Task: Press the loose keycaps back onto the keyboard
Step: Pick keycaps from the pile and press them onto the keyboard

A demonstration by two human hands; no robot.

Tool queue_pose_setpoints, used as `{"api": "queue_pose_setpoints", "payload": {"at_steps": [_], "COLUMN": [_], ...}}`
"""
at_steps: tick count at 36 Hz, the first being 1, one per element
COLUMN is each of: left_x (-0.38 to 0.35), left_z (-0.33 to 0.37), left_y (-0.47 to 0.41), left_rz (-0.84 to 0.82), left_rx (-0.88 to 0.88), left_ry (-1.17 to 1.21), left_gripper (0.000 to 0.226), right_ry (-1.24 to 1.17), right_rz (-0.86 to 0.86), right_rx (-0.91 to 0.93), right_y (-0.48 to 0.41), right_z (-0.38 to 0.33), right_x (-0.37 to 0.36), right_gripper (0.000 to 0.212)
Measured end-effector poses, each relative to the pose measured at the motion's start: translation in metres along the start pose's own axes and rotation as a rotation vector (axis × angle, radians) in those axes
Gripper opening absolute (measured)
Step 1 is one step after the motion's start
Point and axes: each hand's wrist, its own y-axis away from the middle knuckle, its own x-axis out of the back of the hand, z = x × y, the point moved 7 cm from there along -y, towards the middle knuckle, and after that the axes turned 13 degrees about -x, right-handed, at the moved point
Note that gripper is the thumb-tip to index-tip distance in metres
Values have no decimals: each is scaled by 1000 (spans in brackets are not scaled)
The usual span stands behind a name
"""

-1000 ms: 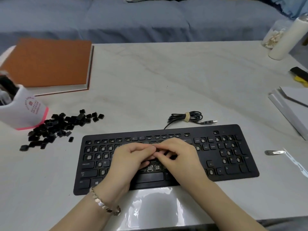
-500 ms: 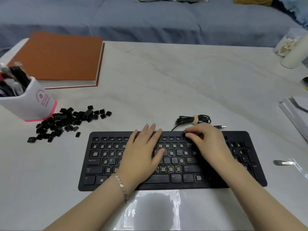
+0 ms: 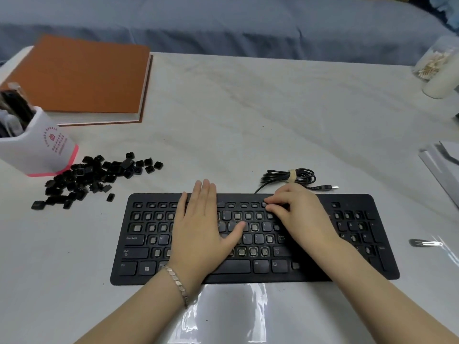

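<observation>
hidden: left hand [image 3: 201,232] covers keyboard [image 3: 134,253] middle keys | right hand [image 3: 298,217] covers keys by Enter (whether its fingertips [image 3: 267,202] pin anything: cannot tell) | cut off: cup [image 3: 37,150] at left edge, bottle [image 3: 440,80] at right | blurred: most key legends

Pale marbled table [image 3: 248,108], blue-grey sofa [image 3: 223,26] behind it; soft even light

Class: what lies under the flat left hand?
The left hand lies flat on the keyboard, covering its middle-left section. Which positions beneath it are capped is hidden; bare sockets show beside it.
</observation>
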Motion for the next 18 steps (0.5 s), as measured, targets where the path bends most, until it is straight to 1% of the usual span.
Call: {"api": "queue_pose_setpoints", "payload": {"at_steps": [5, 7, 10, 12, 15, 18], "left_x": [2, 5, 2, -1, -1, -2], "left_z": [4, 11, 29, 39, 45, 46], "left_y": [-1, -2, -4, -8, -14, -15], "left_rz": [-22, 0, -2, -19, -14, -4], "left_rx": [-32, -106, -283, -355, -358, -372], "left_ry": [-20, -9, 20, 19, 18, -3], "left_gripper": [79, 66, 49, 46, 44, 44], "right_ry": [44, 31, -44, -75, -115, -156], "right_rz": [20, 33, 23, 1, -15, -36], "right_rx": [-19, -30, -51, -55, -58, -66], "right_y": [0, 1, 1, -1, -3, -4], "right_z": [0, 2, 6, 8, 8, 9], "right_x": [-4, -4, -2, -2, -1, -2], "right_gripper": [15, 15, 15, 14, 11, 14]}}
